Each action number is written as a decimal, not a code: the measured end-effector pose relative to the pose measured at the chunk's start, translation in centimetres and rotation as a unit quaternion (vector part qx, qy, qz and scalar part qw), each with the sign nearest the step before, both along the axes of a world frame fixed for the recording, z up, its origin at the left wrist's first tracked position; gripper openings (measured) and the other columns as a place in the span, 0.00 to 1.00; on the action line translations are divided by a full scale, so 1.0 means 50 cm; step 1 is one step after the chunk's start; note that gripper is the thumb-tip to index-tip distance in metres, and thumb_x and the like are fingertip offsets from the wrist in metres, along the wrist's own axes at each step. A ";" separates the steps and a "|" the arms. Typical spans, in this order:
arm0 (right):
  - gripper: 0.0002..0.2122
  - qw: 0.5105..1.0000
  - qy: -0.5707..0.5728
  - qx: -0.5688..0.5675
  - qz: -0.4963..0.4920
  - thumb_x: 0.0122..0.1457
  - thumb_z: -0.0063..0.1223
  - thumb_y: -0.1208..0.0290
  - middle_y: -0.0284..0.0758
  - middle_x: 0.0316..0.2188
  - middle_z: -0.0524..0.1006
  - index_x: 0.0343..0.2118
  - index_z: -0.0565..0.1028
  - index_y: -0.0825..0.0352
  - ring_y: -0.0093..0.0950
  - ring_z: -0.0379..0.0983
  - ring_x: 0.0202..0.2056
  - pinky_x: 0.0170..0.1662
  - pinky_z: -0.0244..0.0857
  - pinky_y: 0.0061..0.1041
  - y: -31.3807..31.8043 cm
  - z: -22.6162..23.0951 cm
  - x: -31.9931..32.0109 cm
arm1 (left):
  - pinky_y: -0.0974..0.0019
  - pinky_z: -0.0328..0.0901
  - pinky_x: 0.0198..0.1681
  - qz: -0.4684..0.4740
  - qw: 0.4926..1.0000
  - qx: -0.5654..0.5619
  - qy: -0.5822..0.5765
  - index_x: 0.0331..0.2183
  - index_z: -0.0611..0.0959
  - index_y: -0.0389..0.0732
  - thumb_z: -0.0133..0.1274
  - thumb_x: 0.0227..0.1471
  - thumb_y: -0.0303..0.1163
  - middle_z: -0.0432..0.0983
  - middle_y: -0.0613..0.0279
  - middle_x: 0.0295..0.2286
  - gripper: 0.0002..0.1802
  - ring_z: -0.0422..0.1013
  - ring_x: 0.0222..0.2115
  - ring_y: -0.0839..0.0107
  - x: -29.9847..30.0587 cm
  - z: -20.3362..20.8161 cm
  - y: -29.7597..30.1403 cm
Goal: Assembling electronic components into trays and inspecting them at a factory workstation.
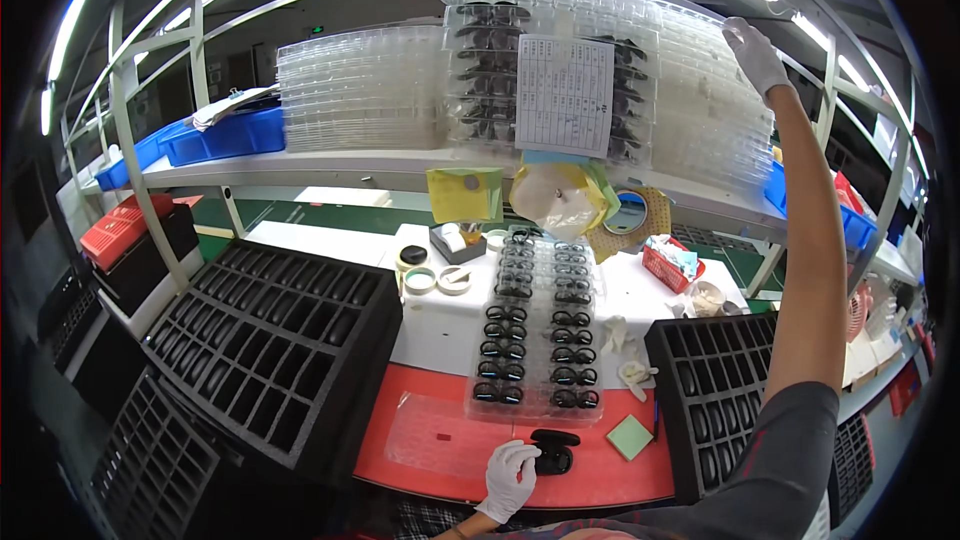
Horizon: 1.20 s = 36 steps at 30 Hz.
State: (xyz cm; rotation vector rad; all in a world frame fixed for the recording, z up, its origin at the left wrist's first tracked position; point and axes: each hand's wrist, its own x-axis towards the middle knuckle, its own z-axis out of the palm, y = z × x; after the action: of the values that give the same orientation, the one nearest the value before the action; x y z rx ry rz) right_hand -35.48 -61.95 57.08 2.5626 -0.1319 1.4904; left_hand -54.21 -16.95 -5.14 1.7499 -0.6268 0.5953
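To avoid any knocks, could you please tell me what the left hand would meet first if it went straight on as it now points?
The left hand would most likely meet the open black case first; whether they touch now is hard to tell.

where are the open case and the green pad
Open case [553, 461]: head view, on its base, below the raised lid.
Green pad [629, 438]: head view, middle of its top face.

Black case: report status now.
Left grip at left side of black case; right grip up at clear trays. Case open on red mat. Green pad apart, rightward.
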 end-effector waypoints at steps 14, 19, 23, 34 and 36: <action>0.06 0.962 -0.018 0.158 0.222 0.56 0.59 0.82 0.32 0.36 0.81 0.37 0.82 0.69 0.28 0.77 0.39 0.50 0.69 0.26 0.470 -0.733 -0.352 | 0.54 0.66 0.53 -0.044 0.997 0.037 -0.054 0.45 0.82 0.41 0.56 0.45 0.15 0.78 0.56 0.43 0.22 0.73 0.47 0.54 0.098 0.099 -0.008; 0.08 0.935 0.120 0.319 0.099 0.51 0.65 0.68 0.36 0.27 0.78 0.33 0.83 0.63 0.36 0.75 0.31 0.38 0.68 0.33 0.436 -1.049 -0.320 | 0.55 0.67 0.45 -0.058 0.988 0.125 -0.069 0.39 0.84 0.42 0.59 0.49 0.22 0.79 0.59 0.36 0.13 0.73 0.40 0.55 0.188 0.182 -0.065; 0.11 0.931 0.235 0.252 0.120 0.51 0.65 0.63 0.34 0.32 0.80 0.35 0.82 0.61 0.38 0.75 0.34 0.38 0.68 0.37 0.444 -1.096 -0.344 | 0.54 0.67 0.43 -0.179 0.956 0.233 0.001 0.35 0.83 0.44 0.64 0.47 0.28 0.76 0.60 0.33 0.10 0.72 0.37 0.55 0.209 0.136 -0.118; 0.10 0.781 0.239 0.568 0.102 0.53 0.69 0.71 0.29 0.21 0.75 0.37 0.80 0.65 0.17 0.70 0.21 0.29 0.66 0.16 0.561 -1.079 -0.477 | 0.61 0.69 0.37 -0.137 0.977 0.107 0.122 0.36 0.78 0.38 0.62 0.53 0.27 0.75 0.58 0.30 0.10 0.74 0.32 0.58 0.136 0.166 -0.014; 0.11 0.820 0.239 0.512 0.091 0.54 0.68 0.70 0.31 0.23 0.78 0.39 0.81 0.66 0.18 0.73 0.23 0.29 0.68 0.18 0.583 -1.140 -0.473 | 0.60 0.69 0.35 -0.094 0.967 0.208 0.113 0.36 0.78 0.39 0.62 0.53 0.29 0.75 0.57 0.29 0.10 0.74 0.30 0.59 0.090 0.146 -0.006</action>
State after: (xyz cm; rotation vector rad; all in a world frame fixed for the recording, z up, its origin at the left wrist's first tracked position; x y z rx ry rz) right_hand -59.13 -32.82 0.06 3.7947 -0.8421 0.8240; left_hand -49.73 -17.24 2.17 2.0802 -0.7838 0.1307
